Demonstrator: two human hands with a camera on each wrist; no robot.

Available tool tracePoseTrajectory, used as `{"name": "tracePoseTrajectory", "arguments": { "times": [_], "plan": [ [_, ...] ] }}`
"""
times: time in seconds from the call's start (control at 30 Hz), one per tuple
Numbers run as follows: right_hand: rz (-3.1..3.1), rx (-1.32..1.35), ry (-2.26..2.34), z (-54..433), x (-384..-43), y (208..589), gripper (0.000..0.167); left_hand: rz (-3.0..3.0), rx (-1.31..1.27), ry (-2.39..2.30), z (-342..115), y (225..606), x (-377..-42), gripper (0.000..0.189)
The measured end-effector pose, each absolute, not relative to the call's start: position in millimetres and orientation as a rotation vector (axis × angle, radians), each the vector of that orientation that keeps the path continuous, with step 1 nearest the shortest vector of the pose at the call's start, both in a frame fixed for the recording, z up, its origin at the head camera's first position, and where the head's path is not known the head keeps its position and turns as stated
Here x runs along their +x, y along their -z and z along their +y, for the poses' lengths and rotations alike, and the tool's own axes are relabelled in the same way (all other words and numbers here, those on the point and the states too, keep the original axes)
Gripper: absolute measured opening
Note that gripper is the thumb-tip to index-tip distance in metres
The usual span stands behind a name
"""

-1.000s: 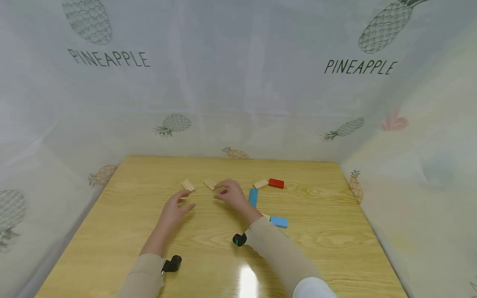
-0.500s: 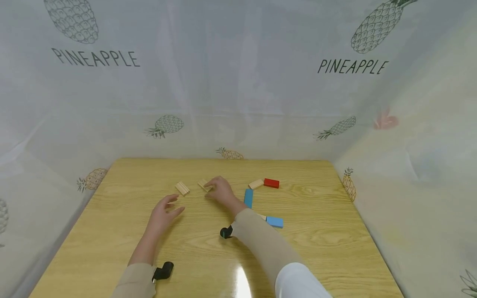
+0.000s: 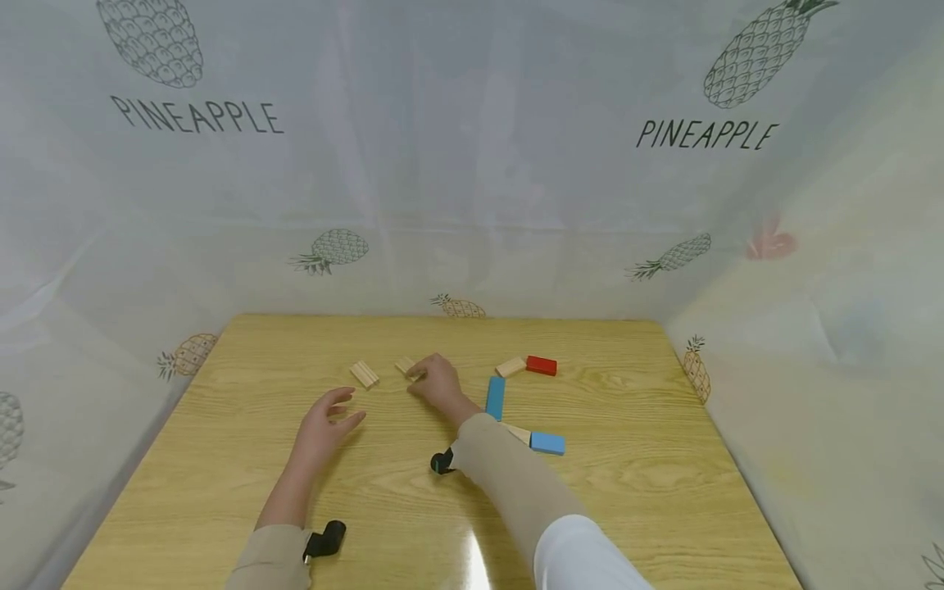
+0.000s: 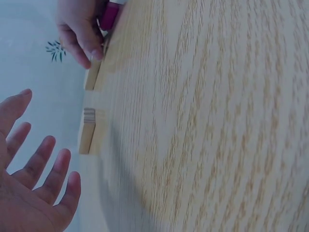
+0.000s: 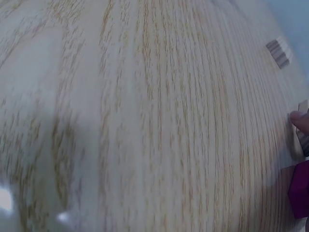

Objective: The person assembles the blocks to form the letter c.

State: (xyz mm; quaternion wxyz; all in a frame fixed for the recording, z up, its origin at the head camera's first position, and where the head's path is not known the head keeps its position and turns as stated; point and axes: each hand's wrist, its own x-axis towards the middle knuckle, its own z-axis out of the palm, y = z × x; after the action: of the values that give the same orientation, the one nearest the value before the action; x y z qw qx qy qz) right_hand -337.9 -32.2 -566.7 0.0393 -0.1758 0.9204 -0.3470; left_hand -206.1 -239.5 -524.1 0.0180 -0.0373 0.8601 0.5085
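Note:
Pale wooden block, at the back of the table, has my right hand over its right end. The thumb and a finger pinch that end. Close behind this hand, a magenta block shows in the left wrist view; the hand hides it in the head view. My left hand is held with fingers spread and relaxed, palm toward the right, holding nothing. Just beyond its fingertips lies another pale wooden block with lengthwise grooves and a striped end.
To the right lie a pale block end to end with a red block, a dark blue block, and a pale block meeting a light blue block. A pineapple-print curtain rises behind the table.
My right hand has moved left onto the end of the pale block. The magenta piece seen between its fingers is now hidden in the head view. The left hand stays nearly still.

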Motion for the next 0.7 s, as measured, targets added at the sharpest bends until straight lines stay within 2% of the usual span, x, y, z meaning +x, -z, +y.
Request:
{"name": "tracePoseTrajectory", "arguments": {
  "times": [0.7],
  "plan": [
    [2.783, -0.517, 1.177, -26.7, -331.9, 559.3, 0.013, 2.651, -0.095, -1.611, -233.4, 524.5, -205.6, 0.057]
  ]
}}
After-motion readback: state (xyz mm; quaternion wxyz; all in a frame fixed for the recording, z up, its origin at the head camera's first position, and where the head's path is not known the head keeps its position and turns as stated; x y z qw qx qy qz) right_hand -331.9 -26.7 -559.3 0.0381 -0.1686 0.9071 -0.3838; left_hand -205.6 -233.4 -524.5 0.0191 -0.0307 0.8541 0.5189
